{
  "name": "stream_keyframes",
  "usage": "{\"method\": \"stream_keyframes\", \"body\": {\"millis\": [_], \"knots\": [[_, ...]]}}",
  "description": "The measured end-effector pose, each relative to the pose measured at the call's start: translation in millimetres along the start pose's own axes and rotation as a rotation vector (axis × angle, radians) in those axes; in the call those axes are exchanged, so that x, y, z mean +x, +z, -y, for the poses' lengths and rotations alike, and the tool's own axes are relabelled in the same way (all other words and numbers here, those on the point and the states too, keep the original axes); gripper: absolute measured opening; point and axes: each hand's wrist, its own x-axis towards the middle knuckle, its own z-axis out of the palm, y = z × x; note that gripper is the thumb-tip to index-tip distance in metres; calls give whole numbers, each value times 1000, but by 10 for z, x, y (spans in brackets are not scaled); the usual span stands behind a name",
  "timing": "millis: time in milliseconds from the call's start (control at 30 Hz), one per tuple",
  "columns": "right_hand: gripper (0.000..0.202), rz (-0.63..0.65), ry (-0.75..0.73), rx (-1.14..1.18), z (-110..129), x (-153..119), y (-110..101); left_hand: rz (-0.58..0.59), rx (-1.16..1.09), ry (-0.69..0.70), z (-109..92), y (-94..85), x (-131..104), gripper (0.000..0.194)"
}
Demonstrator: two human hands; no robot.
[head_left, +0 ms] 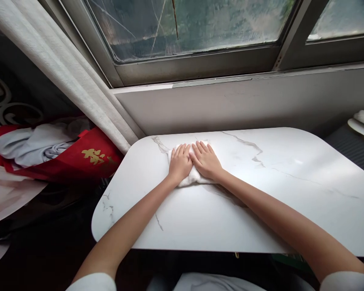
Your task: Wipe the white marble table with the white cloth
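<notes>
A folded white cloth (194, 178) lies on the white marble-patterned table (261, 218), left of the table's middle. My left hand (180, 162) rests flat on the cloth, fingers stretched out towards the window. Beside it my right hand (206, 161) presses flat on the same cloth, its fingers also straight. The two hands touch or nearly touch at the thumbs. Much of the cloth is hidden beneath them.
A window (194, 28) with a metal frame stands behind the table, above a pale wall. On the left hang a light curtain (57, 60) and a red bag (79, 157) with grey-white fabric inside. A dark ribbed surface (352, 147) is at the right.
</notes>
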Motion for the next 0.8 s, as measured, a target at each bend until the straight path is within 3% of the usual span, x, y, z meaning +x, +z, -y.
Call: {"method": "stream_keyframes", "body": {"millis": [267, 367, 467, 533, 633, 800], "knots": [[58, 107, -98, 96, 247, -1203, -282, 75, -64, 123, -359, -166, -1149, 52], [61, 101, -170, 93, 249, -1627, -398, 185, -172, 127, -530, -247, -1545, 57], [66, 91, -230, 78, 176, -1902, -507, 346, -311, 81, -701, -351, -1756, 61], [65, 98, -226, 73, 81, -1946, -556, 447, -368, 50, -794, -394, -1733, 61], [59, 141, -160, 72, -141, -1769, -566, 493, -362, 69, -883, -335, -1426, 61], [56, 120, 2, 9, -650, -988, -423, 292, -195, 154, -932, 48, -430, 54]]}}
